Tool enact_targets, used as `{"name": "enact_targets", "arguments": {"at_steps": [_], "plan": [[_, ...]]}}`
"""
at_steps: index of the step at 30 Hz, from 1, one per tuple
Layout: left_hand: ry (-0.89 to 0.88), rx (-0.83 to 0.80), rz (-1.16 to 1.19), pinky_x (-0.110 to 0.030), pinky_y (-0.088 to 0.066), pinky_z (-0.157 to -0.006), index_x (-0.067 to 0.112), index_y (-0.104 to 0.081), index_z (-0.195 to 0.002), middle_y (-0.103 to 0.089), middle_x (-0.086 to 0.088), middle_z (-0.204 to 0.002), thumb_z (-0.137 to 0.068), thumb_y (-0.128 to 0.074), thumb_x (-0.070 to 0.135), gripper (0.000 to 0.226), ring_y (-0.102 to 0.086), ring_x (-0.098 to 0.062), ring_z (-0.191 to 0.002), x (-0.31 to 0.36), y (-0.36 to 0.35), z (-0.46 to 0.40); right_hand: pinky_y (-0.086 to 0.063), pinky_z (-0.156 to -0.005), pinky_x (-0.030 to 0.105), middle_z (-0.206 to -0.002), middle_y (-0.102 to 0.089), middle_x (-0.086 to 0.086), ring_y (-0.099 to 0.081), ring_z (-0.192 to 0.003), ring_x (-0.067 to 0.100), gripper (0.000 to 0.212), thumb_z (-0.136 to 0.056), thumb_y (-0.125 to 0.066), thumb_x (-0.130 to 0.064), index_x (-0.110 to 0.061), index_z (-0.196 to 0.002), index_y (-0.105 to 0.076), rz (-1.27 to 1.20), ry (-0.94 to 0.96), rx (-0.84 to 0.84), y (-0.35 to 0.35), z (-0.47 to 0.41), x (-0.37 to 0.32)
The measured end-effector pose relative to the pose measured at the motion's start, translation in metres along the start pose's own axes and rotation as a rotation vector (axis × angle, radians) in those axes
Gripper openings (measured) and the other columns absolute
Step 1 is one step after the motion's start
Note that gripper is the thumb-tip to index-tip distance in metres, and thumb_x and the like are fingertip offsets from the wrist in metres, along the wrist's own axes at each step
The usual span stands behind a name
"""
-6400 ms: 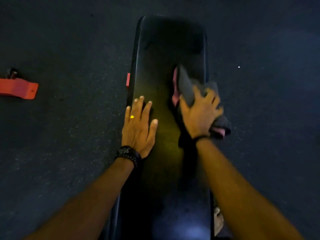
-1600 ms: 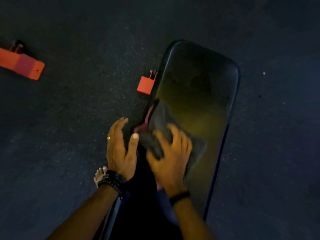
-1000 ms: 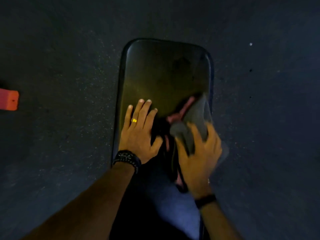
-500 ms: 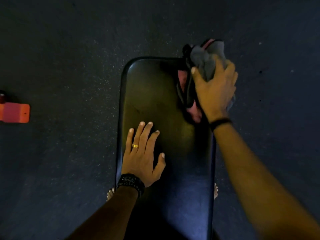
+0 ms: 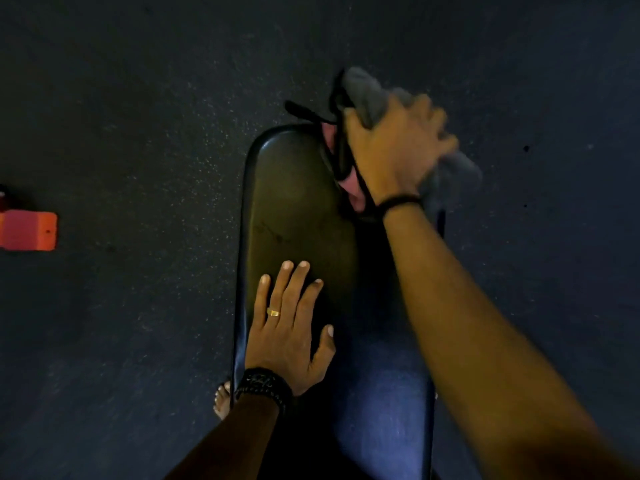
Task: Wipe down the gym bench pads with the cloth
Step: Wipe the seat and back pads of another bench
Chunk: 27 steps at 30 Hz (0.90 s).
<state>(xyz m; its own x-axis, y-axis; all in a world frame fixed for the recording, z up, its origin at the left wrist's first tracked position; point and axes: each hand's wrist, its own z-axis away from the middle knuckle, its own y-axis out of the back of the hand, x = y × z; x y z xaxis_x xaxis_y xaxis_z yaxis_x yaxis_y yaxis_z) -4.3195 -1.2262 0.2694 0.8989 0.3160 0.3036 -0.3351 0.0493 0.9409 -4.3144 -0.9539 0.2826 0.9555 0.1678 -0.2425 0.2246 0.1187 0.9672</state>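
We saw the black bench pad (image 5: 301, 216) running lengthwise away from us over the dark speckled floor (image 5: 138, 116), its rounded far end toward the top of the view. The grey cloth (image 5: 367, 88), with a pink side and a dark edging showing beneath it, sat bunched at the pad's far right corner, part of it hanging past the far edge and the right edge. Our right hand (image 5: 398, 150) lay on top of the cloth, fingers bent over the bundle and gripping it; the hand was blurred, so the exact finger placement was hard to read. A dark band circled that wrist. Our left hand (image 5: 291, 327) rested flat on the pad near its left edge, fingers straight and spread, holding nothing, with a gold ring (image 5: 273, 312) on one finger and a black beaded bracelet (image 5: 265, 384) at the wrist. Bare toes (image 5: 221, 398) showed on the floor just beside the pad's left edge. Well apart, at the left border of the view, lay an orange block (image 5: 29, 230).
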Motion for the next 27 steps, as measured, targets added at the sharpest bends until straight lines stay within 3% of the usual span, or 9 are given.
{"name": "enact_targets", "arguments": {"at_steps": [3,6,8,11,14,16,18,23,27], "plan": [[0.006,0.008,0.006,-0.05,-0.01,-0.121,0.011,-0.042,-0.137,-0.033,-0.013,-0.154,-0.086,-0.043,0.043,0.06,-0.022,-0.031,-0.147,0.0,0.0,0.001,-0.028,-0.1,0.05,-0.13,-0.056,0.008,-0.047,-0.121,0.03,0.059,-0.086,-0.047,-0.069,-0.026,-0.124,-0.061,0.035,0.303,-0.196,-0.007,-0.017,-0.049],[0.002,0.017,0.025,-0.049,-0.01,-0.121,0.011,-0.043,-0.136,-0.033,-0.014,-0.154,-0.086,-0.044,0.043,0.059,-0.022,-0.031,-0.147,0.0,0.001,0.001,-0.031,-0.097,0.049,-0.134,-0.052,0.006,-0.046,-0.121,0.028,0.061,-0.087,-0.039,-0.072,-0.031,-0.128,-0.056,0.096,0.539,-0.138,-0.004,0.01,-0.037],[0.006,0.022,0.029,-0.049,-0.009,-0.121,0.012,-0.042,-0.136,-0.033,-0.013,-0.154,-0.086,-0.044,0.042,0.059,-0.021,-0.03,-0.148,0.0,0.001,0.0,-0.034,-0.096,0.049,-0.138,-0.049,0.005,-0.045,-0.124,0.028,0.06,-0.086,-0.04,-0.071,-0.033,-0.13,-0.055,0.05,0.462,-0.051,0.005,0.018,0.01],[0.01,0.011,0.046,-0.047,-0.006,-0.122,0.013,-0.041,-0.138,-0.03,-0.012,-0.156,-0.085,-0.045,0.042,0.06,-0.018,-0.028,-0.149,-0.001,0.002,0.0,-0.041,-0.103,0.053,-0.144,-0.042,0.009,-0.041,-0.131,0.029,0.068,-0.085,-0.055,-0.067,-0.028,-0.14,-0.047,-0.217,0.084,-0.031,0.016,0.047,0.082],[0.013,-0.006,0.041,-0.046,-0.003,-0.123,0.013,-0.04,-0.138,-0.028,-0.011,-0.156,-0.084,-0.046,0.042,0.062,-0.018,-0.028,-0.148,0.0,0.004,-0.001,-0.047,-0.099,0.04,-0.137,-0.049,0.009,-0.048,-0.122,0.018,0.074,-0.08,-0.064,-0.065,-0.029,-0.141,-0.044,-0.574,-0.207,-0.036,0.021,0.135,0.119],[0.014,-0.008,0.042,-0.047,-0.005,-0.122,0.012,-0.04,-0.138,-0.029,-0.011,-0.156,-0.084,-0.046,0.042,0.062,-0.019,-0.029,-0.148,0.0,0.003,0.0,-0.041,-0.097,0.032,-0.137,-0.051,0.009,-0.049,-0.121,0.017,0.076,-0.08,-0.064,-0.067,-0.033,-0.143,-0.039,-0.559,-0.266,-0.064,0.029,0.185,0.121],[0.01,0.0,0.039,-0.048,-0.007,-0.122,0.011,-0.041,-0.138,-0.031,-0.013,-0.155,-0.084,-0.045,0.041,0.062,-0.021,-0.03,-0.148,0.0,0.002,0.0,-0.039,-0.096,0.031,-0.139,-0.05,0.01,-0.049,-0.123,0.02,0.078,-0.081,-0.063,-0.065,-0.027,-0.146,-0.04,-0.486,-0.308,-0.053,0.027,0.184,0.119],[0.01,0.008,0.034,-0.049,-0.007,-0.122,0.01,-0.041,-0.138,-0.032,-0.013,-0.155,-0.085,-0.045,0.041,0.062,-0.021,-0.031,-0.147,0.001,0.001,0.001,-0.045,-0.099,0.051,-0.133,-0.051,0.01,-0.051,-0.121,0.029,0.066,-0.09,-0.055,-0.055,-0.022,-0.145,-0.039,-0.383,-0.29,-0.028,0.01,0.068,0.088],[0.02,0.005,0.023,-0.045,-0.003,-0.123,0.011,-0.041,-0.138,-0.03,-0.012,-0.155,-0.084,-0.046,0.042,0.062,-0.018,-0.03,-0.148,0.001,0.002,0.0,-0.043,-0.101,0.053,-0.131,-0.053,0.011,-0.051,-0.121,0.03,0.065,-0.089,-0.053,-0.058,-0.022,-0.142,-0.044,-0.354,-0.239,-0.003,0.005,0.019,0.076]]}}
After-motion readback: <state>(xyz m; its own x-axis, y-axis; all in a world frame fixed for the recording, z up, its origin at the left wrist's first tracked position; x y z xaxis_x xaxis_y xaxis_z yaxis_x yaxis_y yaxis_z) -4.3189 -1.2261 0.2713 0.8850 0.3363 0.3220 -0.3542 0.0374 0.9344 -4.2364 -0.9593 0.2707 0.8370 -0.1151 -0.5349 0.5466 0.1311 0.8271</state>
